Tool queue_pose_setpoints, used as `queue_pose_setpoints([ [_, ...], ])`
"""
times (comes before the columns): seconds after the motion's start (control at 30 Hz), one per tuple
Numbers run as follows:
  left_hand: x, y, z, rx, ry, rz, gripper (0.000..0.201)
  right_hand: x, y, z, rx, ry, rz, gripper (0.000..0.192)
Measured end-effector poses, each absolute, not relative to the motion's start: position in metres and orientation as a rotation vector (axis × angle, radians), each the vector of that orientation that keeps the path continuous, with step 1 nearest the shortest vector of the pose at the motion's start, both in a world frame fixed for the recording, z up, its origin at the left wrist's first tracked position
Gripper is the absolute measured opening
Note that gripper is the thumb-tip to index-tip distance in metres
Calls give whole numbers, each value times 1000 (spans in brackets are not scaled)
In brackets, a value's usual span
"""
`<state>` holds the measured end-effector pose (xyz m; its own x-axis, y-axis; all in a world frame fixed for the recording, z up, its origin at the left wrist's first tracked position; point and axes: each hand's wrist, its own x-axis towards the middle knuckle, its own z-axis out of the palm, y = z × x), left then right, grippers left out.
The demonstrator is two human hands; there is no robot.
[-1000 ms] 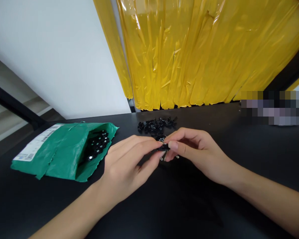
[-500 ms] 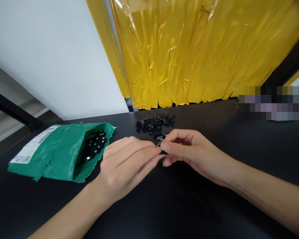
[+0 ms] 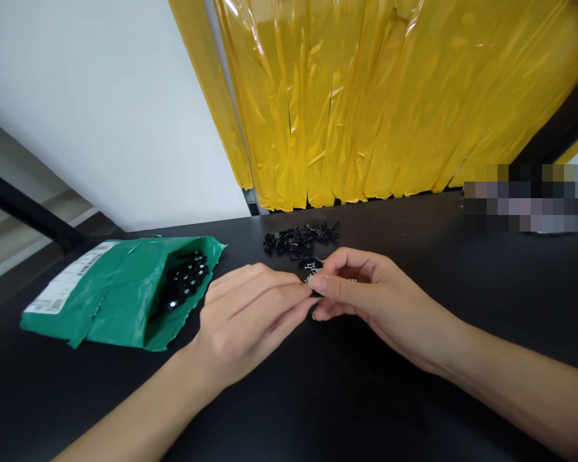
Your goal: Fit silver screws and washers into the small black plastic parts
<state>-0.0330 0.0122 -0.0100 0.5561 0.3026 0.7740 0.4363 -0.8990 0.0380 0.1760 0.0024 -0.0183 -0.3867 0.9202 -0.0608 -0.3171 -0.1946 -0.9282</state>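
Note:
My left hand and my right hand meet at the fingertips above the black table. Both are closed in a pinch, and what sits between them is mostly covered by the fingers; only a hint of something small and dark shows there. Just behind the fingertips lie small silver metal pieces, partly hidden by my right hand. Farther back is a loose heap of small black parts.
On the left lies a green plastic mailing bag with a white label, its open mouth facing right and showing black parts with shiny spots. Yellow plastic strips hang behind the table, beside a white panel. A blurred-out patch covers the far right.
Both hands keep nearly the same pose, fingertips together. The whole view has shifted very slightly; the bag and the heap have not visibly moved on the table.

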Motion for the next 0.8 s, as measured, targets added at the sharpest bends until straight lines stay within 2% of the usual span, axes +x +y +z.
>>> queue_pose_setpoints([
  [0.27,-22,10,-19,-2475,-874,-1672,22,170,-2,-26,-600,-1139,1692,26],
  [0.4,-15,7,-21,-2562,-914,-1698,19,166,-1,-29,-578,-1113,1661,17],
  [0.57,-19,7,-15,-2569,-1034,-1607,17,169,4,-30,-614,-1096,1600,17],
  [0.7,-26,11,-12,-2572,-1225,-1738,8,175,8,-29,-574,-1151,1567,15],
  [0.8,-24,13,-12,-2748,-1339,-1848,14,176,8,-29,-548,-1215,1557,13],
])
